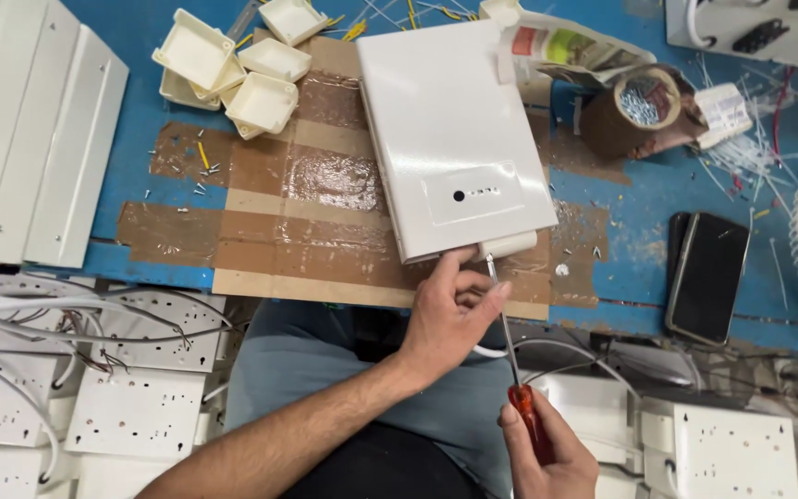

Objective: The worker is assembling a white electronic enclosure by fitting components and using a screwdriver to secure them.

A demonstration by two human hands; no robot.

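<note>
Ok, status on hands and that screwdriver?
Left hand steadies shaft at white box edge. Right hand grips red-handled screwdriver. Nothing blocking.

White flat box (pixel 450 129) lying face up on the table's near edge — smooth lid, small dark hole in a raised panel. Screwdriver (pixel 514 370) — red handle, thin metal shaft — upright, tip against the box's near edge.

Phone (pixel 708 275) blocks right; small boxes (pixel 233 69) crowd far left

Small white boxes (pixel 233 69), tape roll w/ screws (pixel 644 106), black phone (pixel 708 275), blue table (pixel 140 111).
</note>
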